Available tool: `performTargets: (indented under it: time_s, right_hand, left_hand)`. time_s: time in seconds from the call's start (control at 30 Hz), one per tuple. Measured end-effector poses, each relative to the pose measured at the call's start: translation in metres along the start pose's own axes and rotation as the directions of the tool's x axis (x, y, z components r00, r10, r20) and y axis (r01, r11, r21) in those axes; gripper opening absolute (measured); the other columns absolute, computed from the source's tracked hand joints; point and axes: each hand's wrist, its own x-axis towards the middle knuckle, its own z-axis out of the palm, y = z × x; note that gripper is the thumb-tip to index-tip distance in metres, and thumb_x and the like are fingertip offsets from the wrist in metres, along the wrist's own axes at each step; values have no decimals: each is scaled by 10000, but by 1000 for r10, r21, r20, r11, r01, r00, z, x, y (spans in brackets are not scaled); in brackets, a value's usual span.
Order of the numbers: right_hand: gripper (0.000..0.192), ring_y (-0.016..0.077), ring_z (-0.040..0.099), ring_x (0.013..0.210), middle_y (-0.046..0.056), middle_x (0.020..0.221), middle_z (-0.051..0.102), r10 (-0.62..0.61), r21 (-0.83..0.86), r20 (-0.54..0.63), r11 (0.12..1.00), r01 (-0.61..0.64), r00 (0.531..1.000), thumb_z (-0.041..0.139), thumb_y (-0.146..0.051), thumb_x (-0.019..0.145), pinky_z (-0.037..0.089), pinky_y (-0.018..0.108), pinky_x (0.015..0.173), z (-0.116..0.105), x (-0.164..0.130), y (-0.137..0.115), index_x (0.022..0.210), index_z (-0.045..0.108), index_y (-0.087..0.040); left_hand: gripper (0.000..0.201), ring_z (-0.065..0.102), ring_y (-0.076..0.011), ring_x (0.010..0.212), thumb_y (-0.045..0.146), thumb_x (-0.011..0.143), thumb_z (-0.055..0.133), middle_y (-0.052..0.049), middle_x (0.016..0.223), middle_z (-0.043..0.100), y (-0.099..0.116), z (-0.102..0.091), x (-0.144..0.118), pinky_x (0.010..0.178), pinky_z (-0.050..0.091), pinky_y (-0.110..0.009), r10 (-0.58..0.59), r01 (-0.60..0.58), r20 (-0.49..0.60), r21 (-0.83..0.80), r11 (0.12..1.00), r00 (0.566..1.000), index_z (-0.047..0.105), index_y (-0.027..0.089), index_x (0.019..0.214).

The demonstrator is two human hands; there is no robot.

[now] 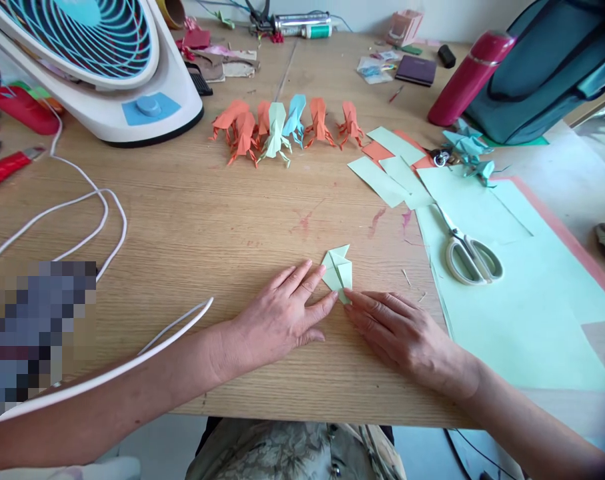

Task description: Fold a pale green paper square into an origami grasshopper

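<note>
Head view: both hands lie flat on the wooden table [192, 220], pinning a small pale green folded paper [338, 272] between them near the front edge. Left hand [277, 317] is open, fingers spread, fingertips holding down the paper's left edge so it can't slide. Right hand [399, 330] is also open, grasping nothing, index fingertip pressing the bottom corner, likely setting a crease. Scissors [471, 255] sit on the green sheets [522, 307] just right, within reach. Finished paper figures [282, 130] are lined up further back, clear of the work spot.
</note>
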Motion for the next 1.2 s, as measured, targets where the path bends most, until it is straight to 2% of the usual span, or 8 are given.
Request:
performTargets:
  time_s: [0.43,0.6,0.7,0.83,0.93,1.1,1.17,1.2]
  right_hand:
    - [282,269,623,1105,207,1425,551,33,-80,33,996,-30,999,488,-64,946,589,424,863,3,0,-8,1182,642,-74]
    - [228,247,658,1016,206,1427,547,59,-101,48,993,-54,997,473,-99,961,594,430,834,4,4,-14,1077,670,-103]
    - [241,251,659,1091,198,1362,598,116,-66,7,991,-115,993,460,-107,975,593,427,874,1,7,-19,1106,662,-123]
    - [221,251,670,1102,176,1356,603,198,-5,-56,980,-199,979,476,-129,975,590,436,899,2,10,-24,1079,669,-158]
    - [213,248,677,1079,171,1354,600,211,35,-69,977,-209,975,477,-122,966,586,436,901,3,12,-25,1005,681,-165]
    - [237,212,661,1097,144,1316,611,237,205,-102,955,-213,966,461,-153,979,560,367,914,5,11,-18,1012,693,-182]
    - [221,200,666,1055,119,1250,630,354,301,-137,905,-302,925,482,-196,970,543,350,904,6,11,-10,991,702,-195]
    - [205,184,677,973,102,1186,645,478,355,-139,842,-407,867,504,-225,955,542,330,855,6,12,-5,983,706,-201]
  left_hand:
    - [642,442,-424,1385,583,859,643,-256,1478,474,2,5,2,1083,409,-563,-8,10,-68,23,1000,998,564,177,1350]
    - [560,410,-433,1405,544,904,605,-254,1499,450,-1,15,-2,1081,410,-583,-12,11,-128,-5,1000,992,605,154,1307]
    - [482,433,-370,1403,444,954,579,-221,1484,485,-6,17,-2,1099,408,-555,-8,-5,-189,-72,997,982,572,154,1339]
    - [361,575,-243,1242,260,968,566,-130,1318,624,-10,11,9,1059,465,-427,-188,105,-270,-295,950,944,547,171,1318]
    - [228,612,-275,1111,314,917,631,-123,1137,642,-11,7,27,974,495,-433,-459,360,-192,-396,845,867,637,161,1086]
    - [248,641,-301,1014,311,747,787,-132,1004,657,-13,10,58,897,498,-382,-564,454,-120,-469,758,817,631,158,866]
    - [241,649,-296,986,273,692,809,-126,950,671,-13,12,66,865,494,-351,-588,464,-97,-517,720,803,612,167,780]
    - [226,656,-285,944,244,678,805,-114,902,677,-12,12,70,836,493,-339,-596,463,-86,-544,699,798,601,173,745]
